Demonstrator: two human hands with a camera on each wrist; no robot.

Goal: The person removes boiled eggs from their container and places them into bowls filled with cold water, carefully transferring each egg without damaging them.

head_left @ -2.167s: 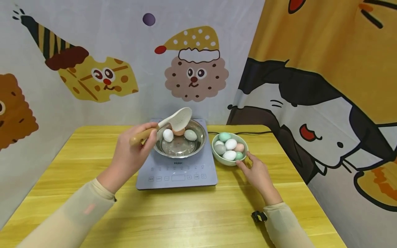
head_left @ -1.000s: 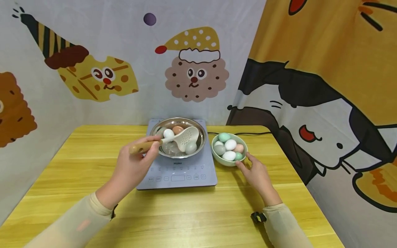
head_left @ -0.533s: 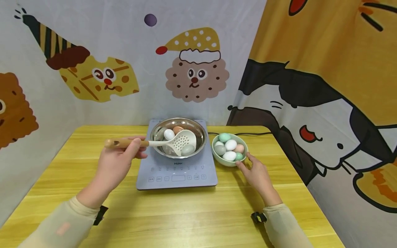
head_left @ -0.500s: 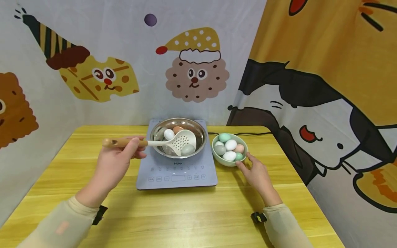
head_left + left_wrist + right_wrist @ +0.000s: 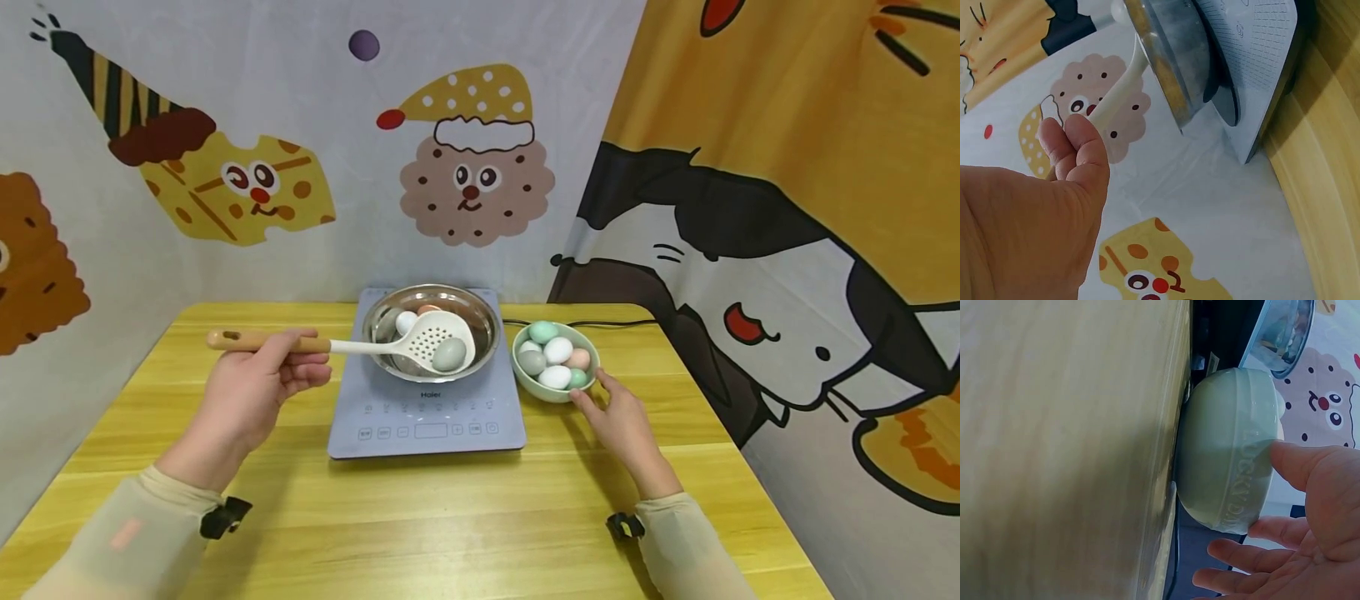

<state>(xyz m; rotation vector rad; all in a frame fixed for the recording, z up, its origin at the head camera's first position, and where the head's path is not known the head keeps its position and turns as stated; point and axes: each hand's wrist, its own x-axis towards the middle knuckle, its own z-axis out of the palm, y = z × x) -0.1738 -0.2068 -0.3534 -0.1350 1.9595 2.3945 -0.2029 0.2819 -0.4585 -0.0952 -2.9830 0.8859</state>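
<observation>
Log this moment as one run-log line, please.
left hand: holds skimmer | skimmer: grey egg on it, over pan | right hand: touches bowl

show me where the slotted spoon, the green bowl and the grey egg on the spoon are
slotted spoon [image 5: 427, 340], head view, on its perforated white head.
green bowl [image 5: 1225, 469], right wrist view, on its outer wall.
grey egg [image 5: 449, 354], head view, on its middle.

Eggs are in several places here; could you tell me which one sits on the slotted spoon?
The grey-green egg lies on the slotted spoon; the others sit in the bowls.
</observation>
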